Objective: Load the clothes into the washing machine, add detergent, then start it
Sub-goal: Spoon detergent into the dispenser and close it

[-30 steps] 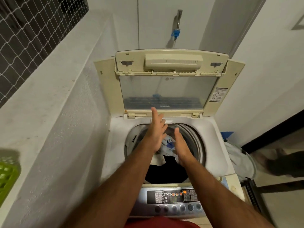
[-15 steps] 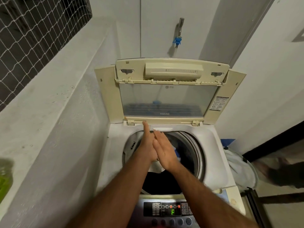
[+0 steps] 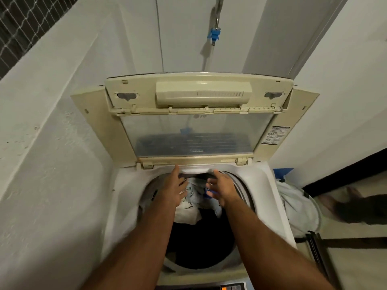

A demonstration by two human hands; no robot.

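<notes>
A top-loading washing machine (image 3: pixel 125 197) stands in front of me with its cream folding lid (image 3: pixel 196 126) raised upright. Inside the drum lie clothes (image 3: pixel 194 201): pale blue and white pieces at the back, dark fabric toward the front. Both my hands hover over the far part of the drum opening. My left hand (image 3: pixel 173 189) has its fingers straight and spread, fingertips near the drum's back rim. My right hand (image 3: pixel 222 188) is likewise spread and holds nothing. The two hands are a little apart, with the pale clothes showing between them.
A concrete ledge (image 3: pixel 48 114) runs along the left wall. A tap with a blue fitting (image 3: pixel 214 35) hangs on the wall behind the lid. A laundry basket with pale cloth (image 3: pixel 297 206) sits right of the machine. The control panel's edge (image 3: pixel 228 287) shows at the bottom.
My hands were pressed together palm to palm half a second ago; they have parted and reached further toward the drum's back rim. The view has moved closer over the machine.
</notes>
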